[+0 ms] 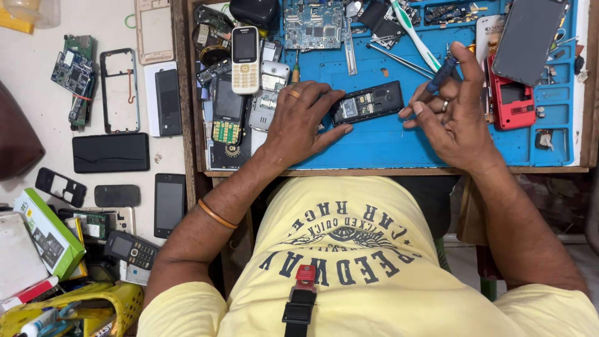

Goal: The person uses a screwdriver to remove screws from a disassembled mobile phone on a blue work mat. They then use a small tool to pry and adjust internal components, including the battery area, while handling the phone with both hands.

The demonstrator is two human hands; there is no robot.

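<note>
Opened black phone pinned flat near the worktop's front edge, tool poised.

Left hand [299,122] presses the back-off phone [367,103] against the blue mat [387,140] to steady it; right hand [452,106], grip pinched narrow around a blue screwdriver [440,76], angles its tip toward the phone; spare boards lie along the far edge.

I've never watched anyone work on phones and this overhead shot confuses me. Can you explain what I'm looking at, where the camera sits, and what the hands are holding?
There is no machine here: a person works with two bare hands, and the single camera sits on their head, looking down past a yellow shirt. The left hand presses down an opened black phone, back cover off, on a blue work mat. The right hand holds a dark blue screwdriver, its tip close to that phone. Around them lie a white keypad phone, a green circuit board, a red phone shell and tweezers. More phone parts cover the pale surface on the left.
</note>
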